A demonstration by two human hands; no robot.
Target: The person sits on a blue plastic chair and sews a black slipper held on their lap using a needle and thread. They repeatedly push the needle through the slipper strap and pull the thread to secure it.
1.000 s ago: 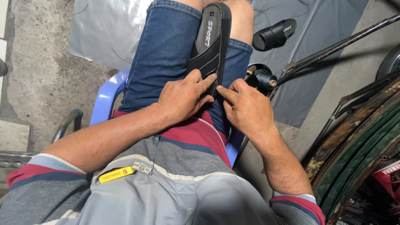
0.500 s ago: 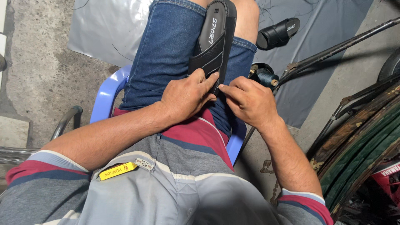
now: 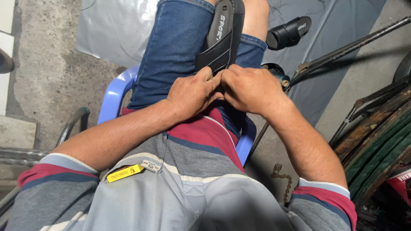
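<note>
Black sandal [image 3: 222,40] on lap | left hand [image 3: 192,94], right hand [image 3: 252,87] gripping heel end

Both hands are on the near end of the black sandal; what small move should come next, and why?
Probably pinch harder and work the near end: the left hand and right hand meet fingertip to fingertip at the lower end of the black sandal, which lies between the thighs.

Both hands [image 3: 222,87] together, fingers curled.
</note>
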